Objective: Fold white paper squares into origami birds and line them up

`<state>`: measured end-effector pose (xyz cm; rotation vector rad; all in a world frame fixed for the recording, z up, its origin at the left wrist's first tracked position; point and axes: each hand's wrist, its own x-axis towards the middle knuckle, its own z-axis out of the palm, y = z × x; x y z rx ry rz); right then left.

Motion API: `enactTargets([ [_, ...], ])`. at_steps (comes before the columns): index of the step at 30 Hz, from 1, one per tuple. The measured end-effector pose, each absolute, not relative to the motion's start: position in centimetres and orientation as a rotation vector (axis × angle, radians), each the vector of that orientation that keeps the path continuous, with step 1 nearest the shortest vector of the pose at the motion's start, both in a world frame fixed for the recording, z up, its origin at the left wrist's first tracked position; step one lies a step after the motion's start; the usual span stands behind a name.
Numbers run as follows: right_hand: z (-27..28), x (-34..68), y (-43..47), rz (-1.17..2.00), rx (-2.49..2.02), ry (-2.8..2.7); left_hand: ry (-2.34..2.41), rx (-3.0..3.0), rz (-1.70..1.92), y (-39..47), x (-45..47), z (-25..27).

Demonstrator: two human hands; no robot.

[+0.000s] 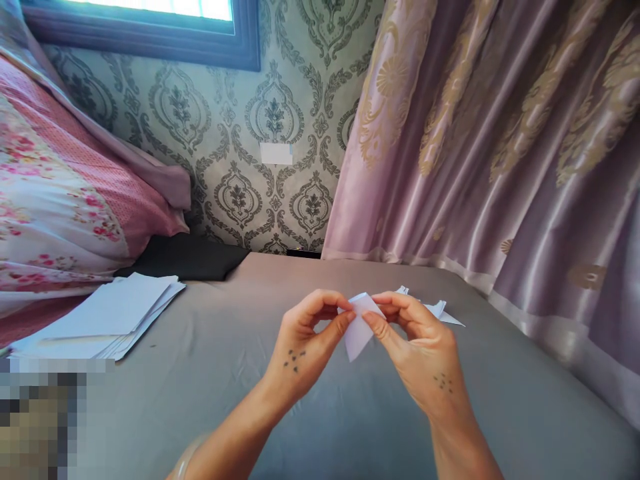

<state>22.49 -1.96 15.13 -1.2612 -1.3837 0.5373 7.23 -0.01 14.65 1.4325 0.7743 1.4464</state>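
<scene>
A small folded piece of white paper (361,333) is held up between my two hands, its lower end narrowing to a point. My left hand (310,333) pinches its left edge between thumb and fingertips. On the other side, my right hand (417,340) grips the right edge, thumb in front and fingers behind. Past my right hand lie folded white paper pieces (440,311) on the grey-covered surface (225,373), partly hidden by that hand.
A stack of white paper sheets (115,307) lies at the left, beside a black flat item (193,257). Purple curtains (480,133) hang along the right. Floral fabric (65,180) bulges at the left, and a patterned wall (220,133) with a window (150,30) stands behind.
</scene>
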Motion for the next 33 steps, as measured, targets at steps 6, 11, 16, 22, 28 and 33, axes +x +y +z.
enactTargets([
  [6,14.98,22.36,-2.06,0.427,-1.25,-1.435,0.739,1.306,1.443,-0.02,7.44,14.65],
  [11,14.84,22.12,-1.98,0.282,-1.163,-1.496,0.748,1.332,1.459,0.07,7.47,14.61],
  [16,14.99,22.06,-1.97,0.26,-1.12,-1.544,0.739,1.366,1.445,-0.04,7.47,14.55],
  [22,15.2,22.1,-2.04,0.417,-1.109,-1.56,0.743,1.312,1.398,-0.1,7.44,14.55],
  [28,15.25,22.01,-2.2,0.477,-1.106,-1.545,0.714,1.276,1.364,0.02,7.33,14.87],
  [33,15.16,21.94,-2.15,0.517,-1.098,-1.527,0.687,1.264,1.338,0.06,7.2,14.73],
])
